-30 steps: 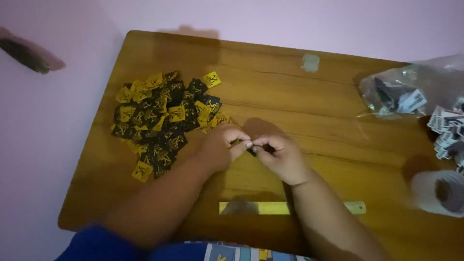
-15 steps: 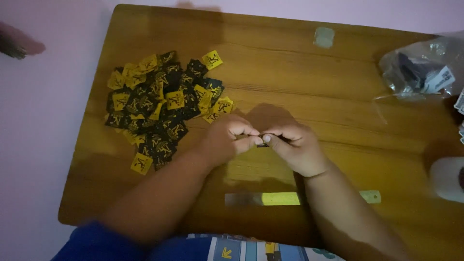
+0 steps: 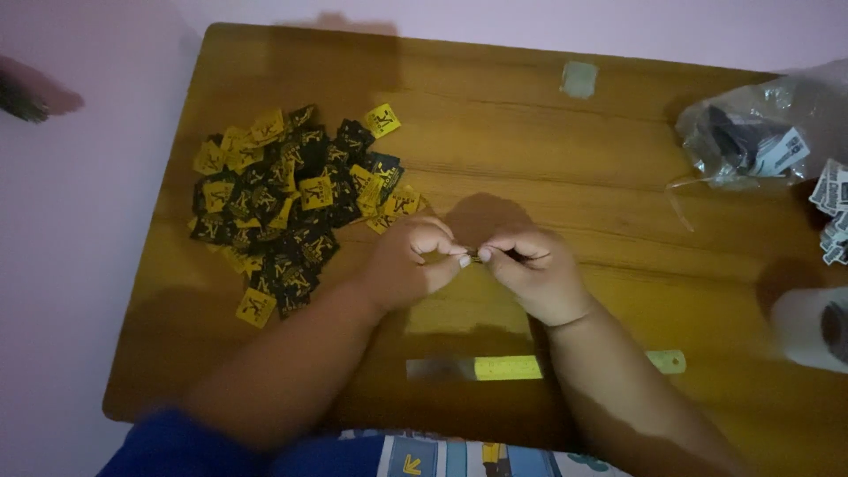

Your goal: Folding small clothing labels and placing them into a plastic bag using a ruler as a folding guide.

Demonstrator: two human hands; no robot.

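Both hands are meeting at centre frame, fingertips pinching together. Left hand (image 3: pixel 408 265) is curling w/ thumb and forefinger pressing on a small dark piece (image 3: pixel 472 256); right hand (image 3: pixel 530 269) is gripping the other end of it, fingers bunched. The piece is barely showing betw. the fingertips, too small and dim to tell what it is exactly, probably one of the tags.

Just left of the left hand, a pile of black-and-yellow tags (image 3: pixel 291 208) is sitting loose on the wooden table (image 3: pixel 530 132), spreading twd upper left; one stray tag (image 3: pixel 255 307) is lying at the pile's lower edge. Below the hands, a yellow ruler (image 3: pixel 508 367) is lying flat near the bottom edge. Upper right, a clear plastic bag (image 3: pixel 751 137) is holding dark bits; far right, a white roll (image 3: pixel 808 329) is poking in at the edge.

Risks, as I judge: the piece is tiny and the pinch is all fingertips, so it's likely slipping out if either side eases, and a dark bit is hard to find in this light. Left forearm is passing just beside the pile, so a nudge could be scattering tags off the table's left edge.
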